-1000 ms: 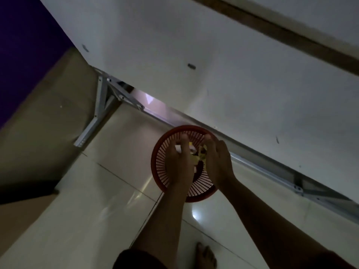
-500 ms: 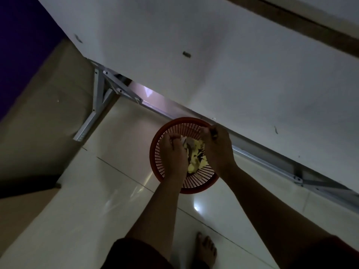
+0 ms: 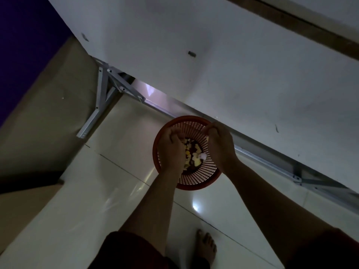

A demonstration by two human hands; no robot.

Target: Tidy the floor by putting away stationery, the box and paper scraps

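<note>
Red slotted plastic basket, round, stands on the glossy pale floor tiles, its far rim tucked just under the edge of the white desk. Small yellow and white paper scraps lie in the bottom of the basket, between your two hands.

Your left hand hangs over the left half of the basket, fingers curled inward; dim light, so you cannot tell from this view whether anything is pinched inside them. Your right hand is over the right half, fingers curled near the far rim, with a pale bit showing at the edge of the palm; whether it holds that scrap is also unclear.

Grey metal folding bracket sits under the desk's left end, near the beige wall panel. Your bare foot stands on the tiles, well apart from the basket. Dark red sleeve shows at the bottom edge.
</note>
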